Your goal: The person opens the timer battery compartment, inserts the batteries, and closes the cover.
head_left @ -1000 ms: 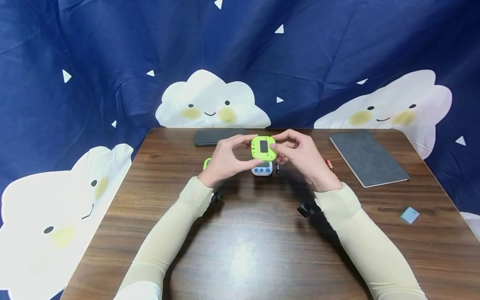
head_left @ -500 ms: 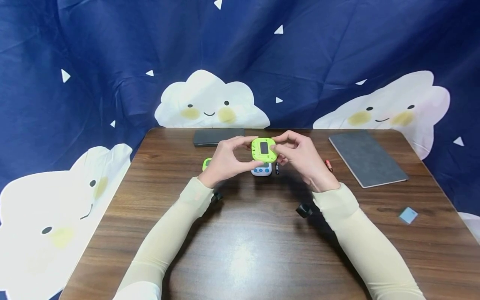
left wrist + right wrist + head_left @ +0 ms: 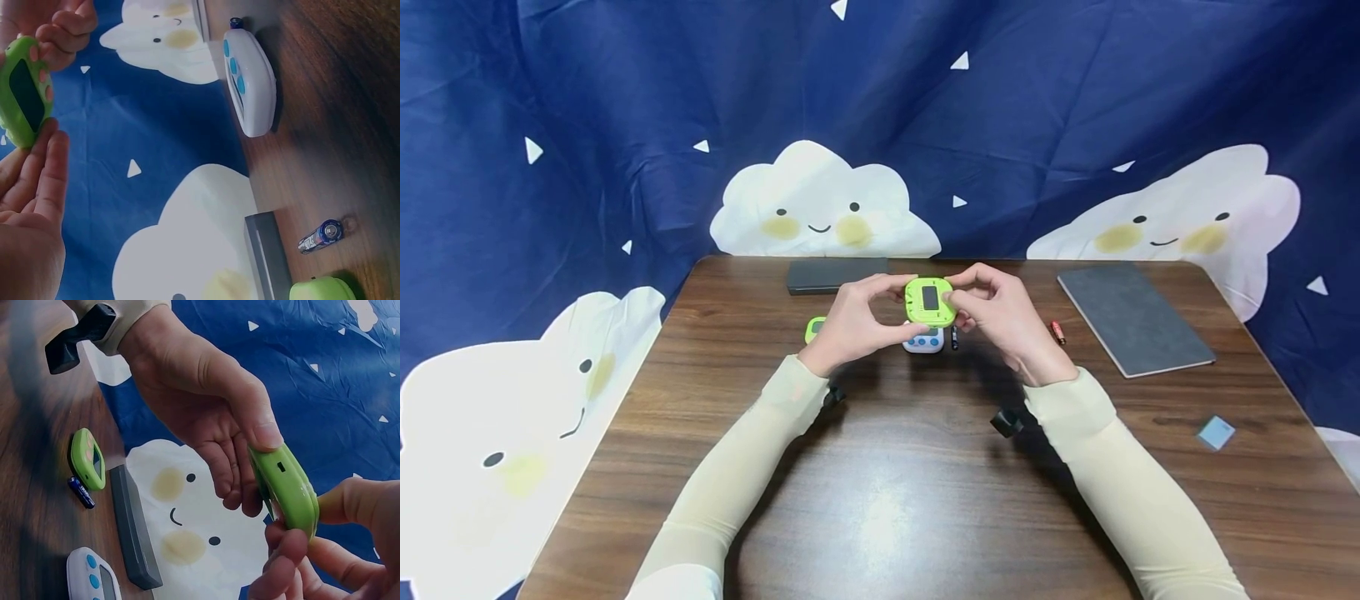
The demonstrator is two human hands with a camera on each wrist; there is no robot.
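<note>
A lime-green digital timer (image 3: 919, 312) is held up above the table, its back with a dark rectangle turned toward the head camera. My left hand (image 3: 855, 323) pinches it by the left side, thumb at the bottom edge and fingers at the top. My right hand (image 3: 1009, 321) grips the right side, its thumb on the back near the edge. In the left wrist view the timer's front (image 3: 25, 94) shows a dark screen and pink buttons. Below it on the table stands a white timer (image 3: 923, 342) with blue buttons, partly hidden by the held timer and left thumb.
A second green timer (image 3: 813, 328) sits partly behind my left hand, a battery (image 3: 322, 236) beside it. A dark battery (image 3: 955, 337) and a red one (image 3: 1057, 332) lie further right. Around are a dark case (image 3: 835, 277), a grey notebook (image 3: 1135, 321) and a blue square (image 3: 1216, 432).
Both hands and the green timer have sunk very slightly, and the timer leans a touch flatter. The grip looks the same, and the things on the table have stayed in place.
</note>
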